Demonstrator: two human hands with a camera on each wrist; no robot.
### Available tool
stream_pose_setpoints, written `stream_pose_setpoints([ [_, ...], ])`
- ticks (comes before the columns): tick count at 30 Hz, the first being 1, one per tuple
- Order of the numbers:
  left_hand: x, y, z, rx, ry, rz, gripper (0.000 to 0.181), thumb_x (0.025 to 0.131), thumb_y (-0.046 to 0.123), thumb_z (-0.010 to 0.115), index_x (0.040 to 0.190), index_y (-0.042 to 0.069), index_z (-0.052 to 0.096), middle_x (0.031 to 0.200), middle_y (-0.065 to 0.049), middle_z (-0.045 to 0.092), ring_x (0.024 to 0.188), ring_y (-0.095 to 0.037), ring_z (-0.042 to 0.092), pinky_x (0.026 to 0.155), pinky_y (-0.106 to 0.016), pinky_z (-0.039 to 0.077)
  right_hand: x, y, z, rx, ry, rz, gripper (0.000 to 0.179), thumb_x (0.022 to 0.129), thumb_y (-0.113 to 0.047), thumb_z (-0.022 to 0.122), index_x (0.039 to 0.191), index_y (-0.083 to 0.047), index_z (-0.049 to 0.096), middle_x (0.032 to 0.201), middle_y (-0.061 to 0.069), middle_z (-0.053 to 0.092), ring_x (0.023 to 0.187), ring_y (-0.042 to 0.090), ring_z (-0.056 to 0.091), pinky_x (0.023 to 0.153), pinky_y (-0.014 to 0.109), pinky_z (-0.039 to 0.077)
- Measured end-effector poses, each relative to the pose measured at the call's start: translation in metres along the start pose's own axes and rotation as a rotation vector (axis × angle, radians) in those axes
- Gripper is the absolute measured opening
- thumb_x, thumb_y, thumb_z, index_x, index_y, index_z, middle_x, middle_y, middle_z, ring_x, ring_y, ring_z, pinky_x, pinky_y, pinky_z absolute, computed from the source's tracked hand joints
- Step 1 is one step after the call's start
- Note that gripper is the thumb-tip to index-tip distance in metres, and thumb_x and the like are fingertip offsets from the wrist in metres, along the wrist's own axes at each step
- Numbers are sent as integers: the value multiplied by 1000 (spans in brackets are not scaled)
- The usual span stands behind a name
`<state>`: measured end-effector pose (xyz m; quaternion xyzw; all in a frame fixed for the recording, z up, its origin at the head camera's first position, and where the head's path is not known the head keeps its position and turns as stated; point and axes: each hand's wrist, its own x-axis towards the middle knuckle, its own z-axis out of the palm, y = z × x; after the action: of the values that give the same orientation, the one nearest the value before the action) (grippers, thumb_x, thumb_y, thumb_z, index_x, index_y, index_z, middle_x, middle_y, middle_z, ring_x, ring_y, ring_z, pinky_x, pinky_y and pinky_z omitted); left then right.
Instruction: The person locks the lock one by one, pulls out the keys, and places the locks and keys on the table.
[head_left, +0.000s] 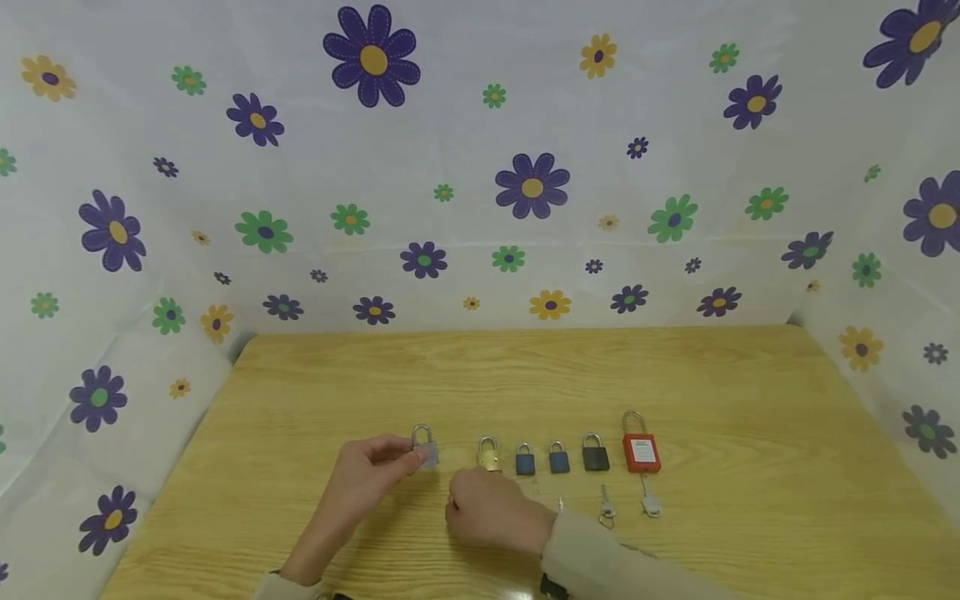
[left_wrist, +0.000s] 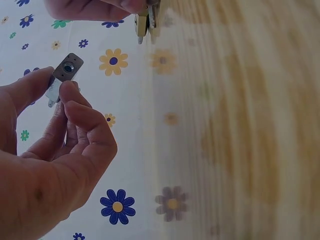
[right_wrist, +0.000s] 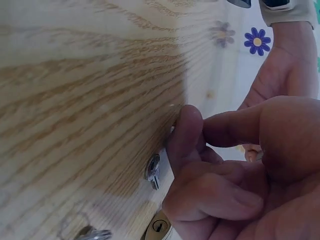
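Between thumb and fingers, my left hand (head_left: 375, 471) pinches a small padlock (head_left: 423, 446) with a pale body and metal shackle. Its keyhole face shows on the padlock (left_wrist: 68, 66) in the left wrist view. To the right, my right hand (head_left: 495, 510) is close over the wooden table, in front of a gold padlock (head_left: 488, 457). Thumb and finger of the right hand (right_wrist: 225, 170) meet at a small metal piece (right_wrist: 173, 128), mostly hidden; I cannot tell its kind. A key (right_wrist: 153, 170) lies beside those fingers.
Two blue padlocks (head_left: 542, 460), a black padlock (head_left: 596, 457) and a red padlock (head_left: 641, 450) continue the row rightward. Keys (head_left: 607, 504) lie in front of them, some partly behind the right arm. A flowered cloth (head_left: 465, 242) walls the table's back and sides.
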<state>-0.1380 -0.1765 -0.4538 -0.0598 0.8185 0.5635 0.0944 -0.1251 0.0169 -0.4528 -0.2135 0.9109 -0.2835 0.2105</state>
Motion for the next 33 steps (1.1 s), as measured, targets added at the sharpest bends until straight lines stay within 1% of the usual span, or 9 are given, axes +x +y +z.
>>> stream_pose_setpoints([
  [6, 0, 0, -1, -5, -3, 5, 27, 89, 30, 81, 104, 7, 78, 105, -6, 78, 94, -14, 71, 81, -28, 57, 2, -2, 2, -18, -12, -28, 45, 87, -1, 59, 54, -19, 35, 44, -12, 28, 37, 1, 24, 35, 15, 17],
  [11, 0, -1, -1, -6, -14, 10, 27, 90, 29, 81, 104, 7, 78, 106, -6, 78, 95, -14, 72, 81, -26, 57, 0, -2, 0, -27, -3, -19, 44, 88, -5, 60, 55, -19, 35, 47, -11, 30, 38, 1, 25, 36, 15, 18],
  [15, -1, -1, 0, 15, -13, 29, 27, 89, 30, 81, 103, 7, 78, 106, -5, 78, 96, -14, 72, 82, -26, 56, -6, 2, -7, 53, -3, -5, 45, 93, -10, 59, 55, -19, 37, 46, -11, 30, 38, 2, 24, 37, 16, 19],
  [17, 0, 0, 1, 46, -8, 39, 26, 89, 31, 81, 103, 9, 78, 105, -4, 78, 95, -13, 72, 82, -27, 57, -12, 6, -15, 104, 0, -9, 46, 97, -12, 58, 56, -18, 40, 45, -11, 31, 38, 2, 24, 37, 17, 20],
  [19, 1, 1, 3, 90, 4, 43, 26, 88, 33, 82, 102, 11, 79, 103, -3, 78, 93, -13, 71, 80, -29, 56, -18, 12, -26, 135, 15, -28, 42, 100, -13, 57, 59, -16, 48, 47, -11, 36, 39, 3, 28, 38, 17, 22],
  [23, 7, 3, 8, 196, 15, 51, 27, 87, 35, 82, 101, 13, 79, 100, -1, 79, 90, -13, 71, 79, -32, 57, -34, 23, -51, 166, 63, -57, 24, 102, -11, 54, 84, -5, 68, 58, -6, 52, 44, 4, 39, 41, 17, 31],
  [26, 12, 4, 13, 272, 6, 66, 26, 86, 33, 82, 100, 11, 79, 97, -1, 79, 88, -13, 71, 77, -32, 57, -48, 32, -70, 204, 102, -46, 23, 102, -9, 50, 101, 1, 70, 62, -2, 57, 45, 6, 42, 41, 18, 32],
  [30, 18, 5, 20, 347, -26, 76, 24, 85, 32, 83, 97, 12, 79, 91, 1, 77, 83, -11, 68, 72, -30, 55, -66, 47, -92, 211, 166, 0, 23, 102, -11, 50, 104, -1, 70, 64, -3, 58, 46, 7, 41, 42, 19, 32],
  [33, 22, 5, 24, 386, -51, 69, 23, 85, 33, 83, 96, 13, 79, 89, 2, 76, 82, -11, 66, 71, -30, 54, -80, 60, -106, 206, 204, 29, 21, 103, -13, 52, 105, -3, 70, 68, -2, 63, 50, 8, 47, 45, 21, 37],
])
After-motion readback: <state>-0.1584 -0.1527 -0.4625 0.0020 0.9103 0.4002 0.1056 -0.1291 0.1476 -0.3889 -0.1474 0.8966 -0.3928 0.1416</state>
